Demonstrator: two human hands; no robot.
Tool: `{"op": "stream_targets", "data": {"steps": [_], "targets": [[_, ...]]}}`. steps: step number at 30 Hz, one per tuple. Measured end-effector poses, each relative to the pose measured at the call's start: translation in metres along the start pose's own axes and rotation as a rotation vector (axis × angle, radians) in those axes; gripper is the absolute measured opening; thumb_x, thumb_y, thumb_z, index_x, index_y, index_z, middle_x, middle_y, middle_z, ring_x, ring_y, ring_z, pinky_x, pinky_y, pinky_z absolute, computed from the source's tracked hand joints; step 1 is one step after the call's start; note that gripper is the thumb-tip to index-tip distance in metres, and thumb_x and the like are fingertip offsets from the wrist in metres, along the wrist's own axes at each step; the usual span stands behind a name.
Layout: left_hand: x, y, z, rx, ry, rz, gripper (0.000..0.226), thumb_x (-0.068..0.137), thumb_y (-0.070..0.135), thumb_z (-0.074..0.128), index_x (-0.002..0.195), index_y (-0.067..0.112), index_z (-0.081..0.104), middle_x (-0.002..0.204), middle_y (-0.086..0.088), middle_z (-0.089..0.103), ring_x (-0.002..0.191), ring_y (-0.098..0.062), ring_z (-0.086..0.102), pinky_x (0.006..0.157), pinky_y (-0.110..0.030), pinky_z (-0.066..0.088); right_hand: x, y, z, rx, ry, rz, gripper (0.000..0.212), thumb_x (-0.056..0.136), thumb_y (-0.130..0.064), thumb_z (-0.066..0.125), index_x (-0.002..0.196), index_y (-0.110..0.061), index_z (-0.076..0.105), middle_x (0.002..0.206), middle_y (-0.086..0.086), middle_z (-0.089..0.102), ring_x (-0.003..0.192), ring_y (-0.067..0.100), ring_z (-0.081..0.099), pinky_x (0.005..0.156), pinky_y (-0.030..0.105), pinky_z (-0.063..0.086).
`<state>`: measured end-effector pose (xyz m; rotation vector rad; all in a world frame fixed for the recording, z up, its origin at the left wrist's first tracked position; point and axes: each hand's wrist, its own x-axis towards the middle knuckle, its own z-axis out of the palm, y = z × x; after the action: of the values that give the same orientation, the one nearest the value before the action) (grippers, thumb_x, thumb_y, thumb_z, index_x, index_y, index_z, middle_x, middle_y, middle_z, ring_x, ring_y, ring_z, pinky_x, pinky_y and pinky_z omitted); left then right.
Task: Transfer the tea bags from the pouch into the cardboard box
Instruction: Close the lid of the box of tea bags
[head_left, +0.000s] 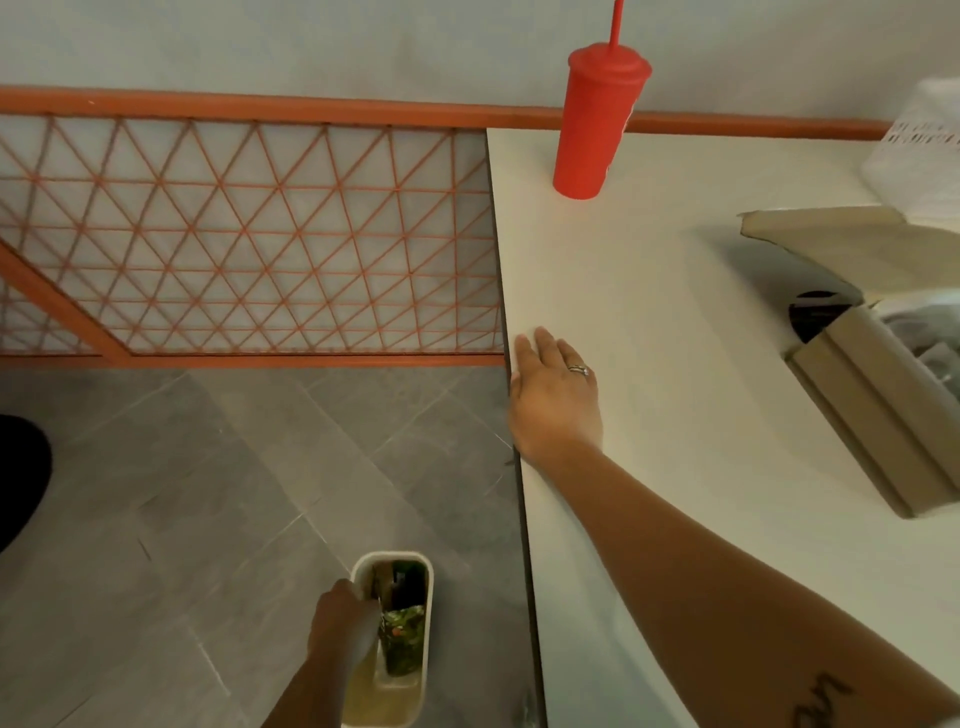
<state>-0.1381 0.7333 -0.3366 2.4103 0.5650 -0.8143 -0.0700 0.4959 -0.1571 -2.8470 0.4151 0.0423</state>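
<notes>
Down on the grey tiled floor (208, 493), just beside the left edge of the table: tall narrow white plastic bin (429, 639), open at the top. Standing inside it, a glossy green pouch (402, 644) with a printed pattern, upright, towards the near half of the bin; darker items sit behind it, not identifiable. Left hand (337, 618) reaches down to the bin's left rim, fingers curled in at the top edge of the green pouch. It looks to be gripping the pouch there, but the hand is blurred and the contact itself is not sharp. Right hand (556, 400) lies palm down on the white matte table top (675, 312), right at its left edge. Fingers are straight and relaxed, holding nothing; a ring shows on one finger, and the forearm runs back to the lower right with a dark tattoo near the frame edge. Brown cardboard box (872, 415) sits on the table at the right, well apart from the pouch, with its flaps open and one flap raised at the far side. Pale contents show inside, cut off by the frame edge. Red plastic tumbler (597, 124) with lid and red straw stands upright at the far side of the table. White perforated object (919, 140) at the top right corner, partly out of view. Orange triangular-lattice railing (249, 244) runs along the far side of the floor. Black rounded shape (21, 478) at the left frame edge.
</notes>
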Motion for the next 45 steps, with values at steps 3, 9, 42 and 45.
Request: {"op": "stream_targets", "data": {"steps": [3,9,42,45], "targets": [[-0.011,0.023,-0.023,-0.063,0.054,0.092,0.018,0.083,0.012,0.056,0.1,0.006,0.056,0.098,-0.008,0.057,0.083,-0.02,0.05,0.071,-0.027,0.036,-0.004,0.001,-0.005,0.047,-0.025,-0.022,0.052,0.096,-0.016,0.03,0.147,-0.018,0.016,0.156,0.002,0.009,0.142,0.024,0.01,0.113,0.035,0.012],[-0.059,0.091,-0.063,-0.222,0.071,0.293,0.026,0.087,0.009,0.055,0.113,0.009,0.056,0.126,-0.01,0.051,0.108,-0.025,0.052,0.083,-0.025,0.034,-0.042,0.025,-0.016,0.11,-0.108,-0.059,0.058,0.093,-0.011,0.029,0.147,-0.024,0.016,0.157,-0.003,0.006,0.142,0.02,0.009,0.115,0.032,0.009],[-0.284,0.473,0.077,-0.624,-0.147,0.369,0.032,0.09,0.032,0.054,0.116,0.013,0.049,0.119,-0.003,0.051,0.101,-0.021,0.045,0.085,-0.032,0.034,-0.01,0.449,-0.28,0.816,-0.038,0.328,0.04,0.095,-0.026,0.047,0.134,-0.016,0.046,0.142,0.004,0.042,0.129,0.023,0.039,0.104,0.033,0.029],[-0.281,0.479,0.087,-0.681,-0.138,0.346,0.035,0.095,0.028,0.046,0.126,0.01,0.049,0.119,-0.011,0.054,0.103,-0.024,0.048,0.087,-0.031,0.034,-0.005,0.471,-0.265,1.088,-0.158,0.503,0.05,0.093,-0.036,0.05,0.138,-0.017,0.039,0.146,0.003,0.034,0.134,0.026,0.031,0.108,0.042,0.025]]}}
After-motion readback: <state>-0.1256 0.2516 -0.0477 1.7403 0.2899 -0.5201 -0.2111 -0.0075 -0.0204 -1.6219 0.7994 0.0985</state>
